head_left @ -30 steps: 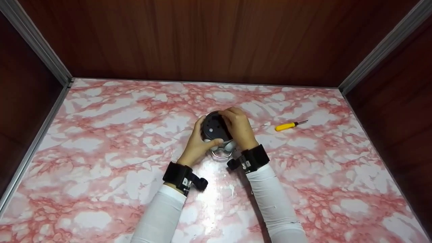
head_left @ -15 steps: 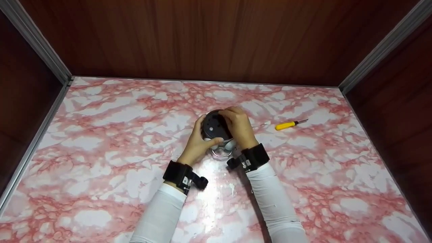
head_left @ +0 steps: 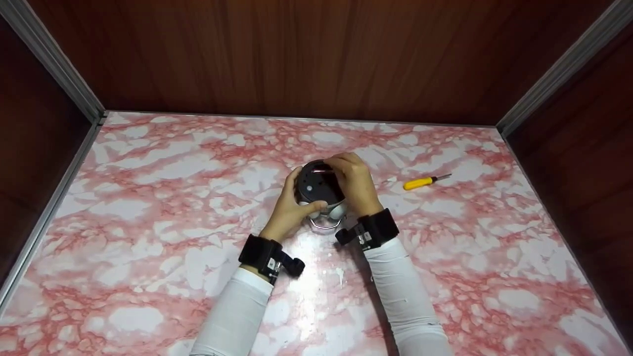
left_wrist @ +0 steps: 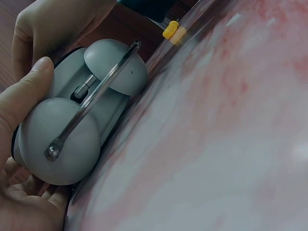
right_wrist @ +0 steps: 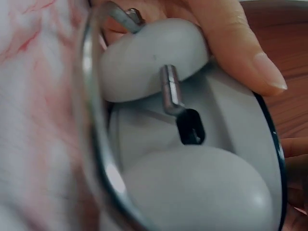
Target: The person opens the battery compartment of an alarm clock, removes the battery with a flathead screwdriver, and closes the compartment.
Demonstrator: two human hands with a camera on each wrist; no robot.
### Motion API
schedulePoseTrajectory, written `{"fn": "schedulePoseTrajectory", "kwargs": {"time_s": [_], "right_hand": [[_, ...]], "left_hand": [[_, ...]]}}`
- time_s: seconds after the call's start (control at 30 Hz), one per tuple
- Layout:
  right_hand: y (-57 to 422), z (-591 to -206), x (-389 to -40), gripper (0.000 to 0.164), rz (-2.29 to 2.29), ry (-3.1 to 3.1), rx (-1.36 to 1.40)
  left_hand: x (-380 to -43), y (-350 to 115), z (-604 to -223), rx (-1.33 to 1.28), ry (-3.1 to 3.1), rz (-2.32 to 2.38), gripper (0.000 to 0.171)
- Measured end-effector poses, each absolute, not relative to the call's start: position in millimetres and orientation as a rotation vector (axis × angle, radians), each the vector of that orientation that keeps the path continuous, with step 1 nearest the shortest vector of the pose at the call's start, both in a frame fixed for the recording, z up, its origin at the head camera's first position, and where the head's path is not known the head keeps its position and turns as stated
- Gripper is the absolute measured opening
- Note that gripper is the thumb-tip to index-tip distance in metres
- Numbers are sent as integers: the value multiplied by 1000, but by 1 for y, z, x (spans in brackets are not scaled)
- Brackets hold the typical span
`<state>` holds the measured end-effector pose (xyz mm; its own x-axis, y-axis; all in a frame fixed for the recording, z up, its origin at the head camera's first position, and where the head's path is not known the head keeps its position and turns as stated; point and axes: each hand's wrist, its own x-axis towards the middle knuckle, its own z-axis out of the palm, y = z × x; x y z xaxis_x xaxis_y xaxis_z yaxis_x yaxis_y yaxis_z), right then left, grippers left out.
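A grey twin-bell alarm clock [left_wrist: 110,108] has its black back [head_left: 316,190] turned up, its bells and metal handle facing me. My left hand [head_left: 292,210] grips the clock's left side, thumb over the edge beside a bell. My right hand [head_left: 355,180] is at the right of the black back with curled fingers, its fingertips near the far rim. A thin, shiny reddish streak [head_left: 322,171] shows beside those fingertips; what it is, and whether they pinch it, is unclear. In the right wrist view the left thumb [right_wrist: 262,72] lies along the casing, and the right fingertips are mostly hidden behind the clock.
A yellow-handled screwdriver [head_left: 419,184] lies to the right of the hands. The table [head_left: 163,237] has a red and white marbled top. Dark wooden panels [head_left: 296,59] wall in its back and both sides.
My right hand has shifted slightly to the right on the clock's back, and the reddish streak now shows beside its fingertips. The left hand and clock are nearly still.
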<state>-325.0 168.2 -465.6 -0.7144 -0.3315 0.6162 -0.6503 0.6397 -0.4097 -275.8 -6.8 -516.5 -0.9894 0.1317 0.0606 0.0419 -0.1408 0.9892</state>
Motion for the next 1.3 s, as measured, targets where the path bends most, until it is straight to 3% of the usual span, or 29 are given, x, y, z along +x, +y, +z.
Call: {"fn": "schedulePoseTrajectory", "kwargs": {"time_s": [0.9, 1.3], "right_hand": [[220, -449, -332, 13, 867, -2263, 603], [261, -441, -355, 10, 802, -2340, 555]], "left_hand": [[-272, -11, -517, 175, 1995, 2322, 110], [-275, -9, -518, 257, 1901, 2389, 107]]}}
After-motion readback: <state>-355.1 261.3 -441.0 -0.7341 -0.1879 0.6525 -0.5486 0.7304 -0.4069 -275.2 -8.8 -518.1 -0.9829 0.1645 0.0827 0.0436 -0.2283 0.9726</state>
